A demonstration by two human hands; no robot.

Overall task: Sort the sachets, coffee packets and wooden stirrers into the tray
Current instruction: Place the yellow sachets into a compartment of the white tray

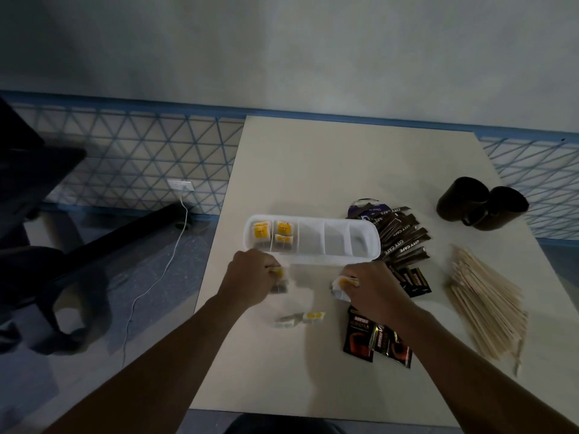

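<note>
a: how far along?
b: early; sachets [272, 230] sit in the two leftmost compartments of the tray [313, 260]; left hand [250, 277] and right hand [372, 286] each pinch another sachet [342, 281] just below it; coffee packets [376, 338] and wooden stirrers [485, 302] wait at right on the counter [313, 167].

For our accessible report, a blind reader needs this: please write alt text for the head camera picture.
The left hand and right hand each hold a yellow-labelled sachet before a white tray with sachets in its two leftmost compartments. Coffee packets, wooden stirrers and two dark cups sit to its right on the table.
</note>
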